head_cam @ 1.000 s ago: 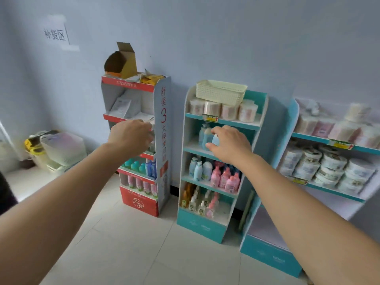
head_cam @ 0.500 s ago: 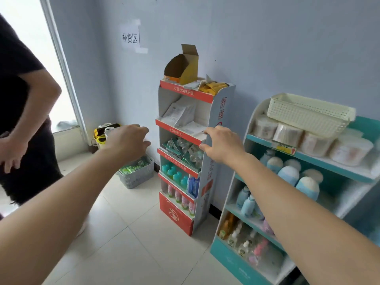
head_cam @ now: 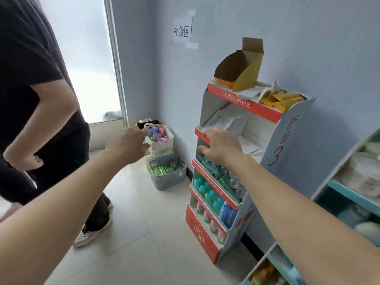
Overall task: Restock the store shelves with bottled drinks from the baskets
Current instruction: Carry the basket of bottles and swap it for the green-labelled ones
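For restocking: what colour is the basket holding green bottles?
The basket is grey; head view shows it.

1. At your 1 o'clock a tiered display stand (head_cam: 287, 136) stands against the wall, with an open carton (head_cam: 239, 68) on its top tier.
2. Bottles (head_cam: 208, 193) line its lower tiers.
3. At your 12 o'clock, in the corner left of the stand, the upper basket (head_cam: 161, 148) sits behind and above the lower basket (head_cam: 169, 179).
4. A paper sign (head_cam: 182, 31) hangs on the wall above them.
5. A second shelf unit (head_cam: 353, 192) stands at your 3 o'clock, just beside the stand.
6. A bystander (head_cam: 30, 89) stands at your 10 o'clock, before the window (head_cam: 86, 58).
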Demonstrator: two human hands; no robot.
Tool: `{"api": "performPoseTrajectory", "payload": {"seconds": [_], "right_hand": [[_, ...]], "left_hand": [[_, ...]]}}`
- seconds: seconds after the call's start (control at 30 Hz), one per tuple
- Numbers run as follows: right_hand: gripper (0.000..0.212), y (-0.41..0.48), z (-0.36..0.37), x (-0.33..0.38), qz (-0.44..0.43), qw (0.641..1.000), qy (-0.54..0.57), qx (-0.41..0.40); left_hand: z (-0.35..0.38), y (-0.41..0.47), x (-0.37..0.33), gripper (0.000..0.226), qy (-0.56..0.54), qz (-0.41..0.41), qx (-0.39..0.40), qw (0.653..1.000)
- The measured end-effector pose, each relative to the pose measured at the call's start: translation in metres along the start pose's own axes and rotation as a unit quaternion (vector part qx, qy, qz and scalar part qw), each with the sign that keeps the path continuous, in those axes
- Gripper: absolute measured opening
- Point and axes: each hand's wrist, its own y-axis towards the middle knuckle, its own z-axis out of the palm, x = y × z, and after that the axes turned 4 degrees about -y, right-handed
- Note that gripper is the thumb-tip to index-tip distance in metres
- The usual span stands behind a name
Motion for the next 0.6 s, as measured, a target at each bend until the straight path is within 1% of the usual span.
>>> {"api": "performPoseTrajectory", "payload": {"seconds": [0.27, 0.47, 0.6], "right_hand": [[0.045, 0.148, 0.052, 0.025, -0.020, 0.999, 0.004, 0.044], [0.046, 0.255, 0.097, 0.036, -0.023, 0.997, 0.017, 0.078], [0.047, 0.321, 0.136, 0.032, -0.023, 0.993, 0.007, 0.114]], "left_hand": [[0.044, 0.108, 0.073, 0.026, 0.031, -0.021, 0.031, 0.999], [0.085, 0.190, 0.120, 0.029, 0.040, -0.045, 0.059, 0.996], [0.124, 0.248, 0.148, 0.038, 0.027, -0.071, 0.086, 0.993]]}}
